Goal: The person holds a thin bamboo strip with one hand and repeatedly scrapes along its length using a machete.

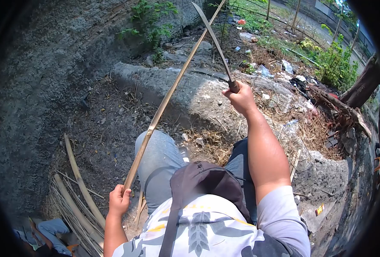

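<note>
My left hand (119,199), low at the left, is closed around the lower end of a long split bamboo strip (161,109). The strip slants up and to the right past my left knee, with a node partway along it. Out in front on the right, my right hand (241,98) grips the dark handle of a machete (216,43). Its long curved blade points up and to the left. Near its upper part the blade crosses the bamboo strip in this view.
Bamboo poles (79,180) and thin strips lie on the ground at my left. A rough wall (35,77) rises beyond them. Ahead runs a low concrete ledge (155,81), with litter (287,66) and a tree trunk (366,81) to the right. Another person's legs (52,235) show at lower left.
</note>
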Motion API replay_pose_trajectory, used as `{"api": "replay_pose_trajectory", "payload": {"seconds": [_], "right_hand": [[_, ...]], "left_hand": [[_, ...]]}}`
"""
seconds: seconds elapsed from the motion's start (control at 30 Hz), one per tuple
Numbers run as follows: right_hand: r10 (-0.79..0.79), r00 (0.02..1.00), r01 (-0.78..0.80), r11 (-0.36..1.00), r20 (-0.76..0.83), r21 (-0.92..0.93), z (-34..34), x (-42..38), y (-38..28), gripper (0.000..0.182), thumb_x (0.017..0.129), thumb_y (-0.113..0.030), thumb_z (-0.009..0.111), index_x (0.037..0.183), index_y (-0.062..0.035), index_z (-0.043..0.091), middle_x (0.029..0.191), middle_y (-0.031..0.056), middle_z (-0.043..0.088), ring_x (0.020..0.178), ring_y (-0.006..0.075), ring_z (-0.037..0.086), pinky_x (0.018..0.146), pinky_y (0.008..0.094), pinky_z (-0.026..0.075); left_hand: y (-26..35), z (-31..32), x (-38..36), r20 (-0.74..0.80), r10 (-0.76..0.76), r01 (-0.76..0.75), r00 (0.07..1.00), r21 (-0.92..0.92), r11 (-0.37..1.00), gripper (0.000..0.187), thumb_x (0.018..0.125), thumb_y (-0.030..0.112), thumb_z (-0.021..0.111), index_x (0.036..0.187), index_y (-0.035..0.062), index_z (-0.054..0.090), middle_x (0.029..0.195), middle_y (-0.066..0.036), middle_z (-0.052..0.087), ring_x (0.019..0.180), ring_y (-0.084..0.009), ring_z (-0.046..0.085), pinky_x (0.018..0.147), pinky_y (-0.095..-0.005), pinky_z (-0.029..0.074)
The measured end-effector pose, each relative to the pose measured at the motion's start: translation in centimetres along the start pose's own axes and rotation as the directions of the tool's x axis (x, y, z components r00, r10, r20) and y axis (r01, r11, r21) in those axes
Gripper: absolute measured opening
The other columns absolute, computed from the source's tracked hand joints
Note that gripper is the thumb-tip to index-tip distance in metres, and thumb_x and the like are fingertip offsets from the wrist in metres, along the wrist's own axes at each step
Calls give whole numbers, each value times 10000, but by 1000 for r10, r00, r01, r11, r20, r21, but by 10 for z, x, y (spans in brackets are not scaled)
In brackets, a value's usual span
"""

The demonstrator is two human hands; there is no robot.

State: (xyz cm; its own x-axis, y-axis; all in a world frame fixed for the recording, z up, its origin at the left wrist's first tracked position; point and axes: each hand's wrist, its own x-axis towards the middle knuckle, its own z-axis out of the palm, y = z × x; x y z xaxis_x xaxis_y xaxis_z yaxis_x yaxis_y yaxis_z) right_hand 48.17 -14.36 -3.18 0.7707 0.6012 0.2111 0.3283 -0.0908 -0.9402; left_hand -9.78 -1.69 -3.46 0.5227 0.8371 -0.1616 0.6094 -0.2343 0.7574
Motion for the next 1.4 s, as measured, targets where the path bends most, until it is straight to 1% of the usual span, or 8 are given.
{"api": "replay_pose_trajectory", "payload": {"seconds": [0.1,0.4,0.5,0.63,0.87,0.97,1.1,1.4], "right_hand": [[9,999,-8,1000,-38,16,3,1,-4,220,874,-158,836,859,-78,631,725,-34,615,610,68,526,564,285,424],[-11,1000,12,999,-18,44,1,-2,-8,227,872,-212,829,878,-67,654,779,-7,657,726,107,575,684,317,482],[-49,998,46,992,26,118,9,-16,-25,232,889,-207,825,870,-61,646,757,-10,628,709,97,543,662,314,465],[-159,978,175,979,138,-109,20,-26,-39,274,869,-241,834,912,-38,655,732,66,627,681,158,574,657,344,477],[-240,890,381,859,388,-341,38,-41,-50,223,825,-214,779,1013,-103,730,915,179,741,901,400,716,781,487,556],[-199,846,470,715,494,-517,36,-40,-55,238,826,-216,794,1031,-116,731,896,171,735,883,397,720,769,477,551],[-29,864,276,862,503,-425,38,-32,-48,287,794,-166,735,1080,-139,734,940,179,749,919,421,709,791,500,560],[-232,747,615,597,623,-515,70,-56,-71,204,787,-217,747,969,-143,691,863,132,738,869,373,736,769,512,585]], "left_hand": [[-8,7,1,-38,148,-144,988,85,986,312,1051,308,682,965,12,635,669,7,609,616,-87,564,578,-298,472],[-8,16,12,-77,32,-40,996,-102,994,241,1088,259,605,1065,30,675,791,9,594,763,-66,549,674,-283,471],[-5,21,28,-85,151,-147,985,48,988,245,1078,294,617,1037,56,655,755,20,562,718,-85,492,650,-293,434],[36,35,53,-112,154,-119,982,272,955,379,1016,334,680,858,4,581,764,-209,635,694,-371,618,662,-454,489],[117,33,96,-106,195,-134,975,420,898,417,1020,380,650,826,13,606,748,-236,670,740,-459,669,662,-511,500],[120,40,97,-61,239,-189,969,439,878,450,1030,396,641,815,4,589,708,-250,635,717,-477,642,642,-514,491],[111,46,88,-18,316,-282,949,402,871,533,1071,452,579,792,-1,549,697,-244,606,675,-478,606,607,-513,462],[117,54,88,-59,309,-260,949,407,876,517,1081,444,564,813,1,572,700,-239,606,693,-487,614,618,-520,469]]}}
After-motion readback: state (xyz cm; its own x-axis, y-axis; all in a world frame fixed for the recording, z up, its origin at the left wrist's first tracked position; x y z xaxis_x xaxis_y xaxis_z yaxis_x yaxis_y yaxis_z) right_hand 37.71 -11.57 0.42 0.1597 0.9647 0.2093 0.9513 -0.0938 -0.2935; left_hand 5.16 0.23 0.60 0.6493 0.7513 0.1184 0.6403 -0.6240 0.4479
